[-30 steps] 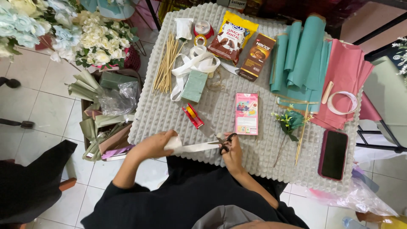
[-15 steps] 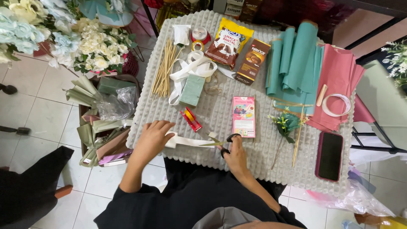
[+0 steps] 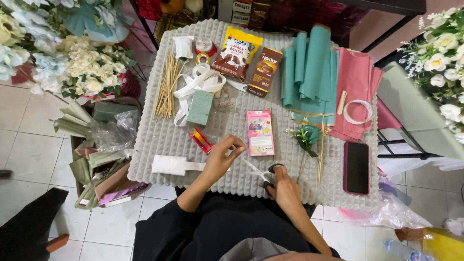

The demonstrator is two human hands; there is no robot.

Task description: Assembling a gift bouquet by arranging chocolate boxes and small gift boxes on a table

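My left hand (image 3: pixel 221 157) hovers over the grey bumpy mat (image 3: pixel 154 145), thumb and fingertips pinched together beside the pink box (image 3: pixel 260 132). Whether anything small sits in the pinch I cannot tell. A white roll (image 3: pixel 168 165) lies to its left, and its loose white strip (image 3: pixel 198 166) runs under my wrist. My right hand (image 3: pixel 285 191) grips the scissors (image 3: pixel 258 172) at the mat's near edge, blades pointing left toward my left hand. A red and yellow cutter (image 3: pixel 200 140) lies just left of my left hand.
Further back on the mat are wooden skewers (image 3: pixel 166 87), a green foam block (image 3: pixel 200 107), white ribbon (image 3: pixel 203 79), snack packets (image 3: pixel 237 53), teal paper rolls (image 3: pixel 309 67) and pink paper (image 3: pixel 357 87). A black phone (image 3: pixel 356 167) and a flower sprig (image 3: pixel 307 137) lie right. Bouquets stand at both sides.
My left hand let go of the white roll, which now lies at the left, and moved right and up with fingers pinched. The scissors came away from the strip.
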